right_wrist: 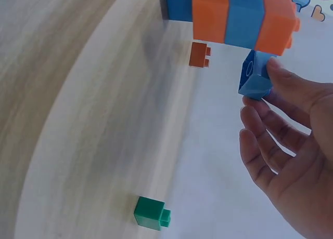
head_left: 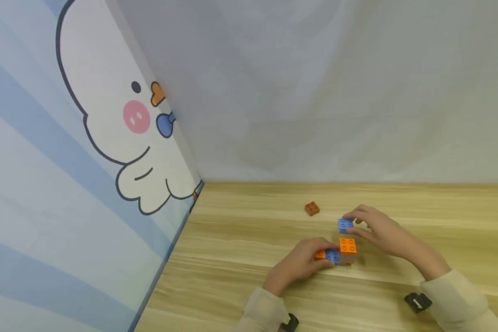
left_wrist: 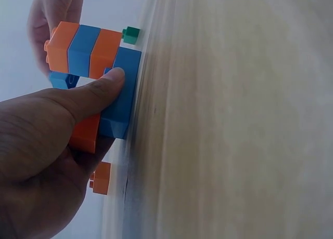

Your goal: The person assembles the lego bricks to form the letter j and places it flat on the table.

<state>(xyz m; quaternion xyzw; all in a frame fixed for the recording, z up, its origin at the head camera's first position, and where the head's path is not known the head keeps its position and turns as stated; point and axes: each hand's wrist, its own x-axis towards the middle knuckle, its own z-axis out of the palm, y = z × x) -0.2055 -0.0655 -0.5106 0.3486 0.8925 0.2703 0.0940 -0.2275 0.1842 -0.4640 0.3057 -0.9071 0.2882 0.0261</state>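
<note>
My left hand (head_left: pixel 303 260) grips a brick build low at the table, thumb on the near side and fingers on the far side. The build has a long blue base brick (left_wrist: pixel 122 104), an orange brick (left_wrist: pixel 86 132) under my hand, and at the right end a stack (head_left: pixel 347 246) of orange, blue and orange bricks. Between thumb and fingertips my right hand (head_left: pixel 383 233) pinches a small square blue brick (head_left: pixel 345 225). It is held in the air beyond the stack, apart from it, and its hollow underside shows in the right wrist view.
A flat brown-orange brick (head_left: pixel 312 208) lies on the wooden table (head_left: pixel 232 221) farther back. A green brick (right_wrist: pixel 150 213) stands on the table to the right, hidden in the head view. A pale curtain (head_left: pixel 315 92) and a cartoon-printed panel (head_left: pixel 87 207) border the table.
</note>
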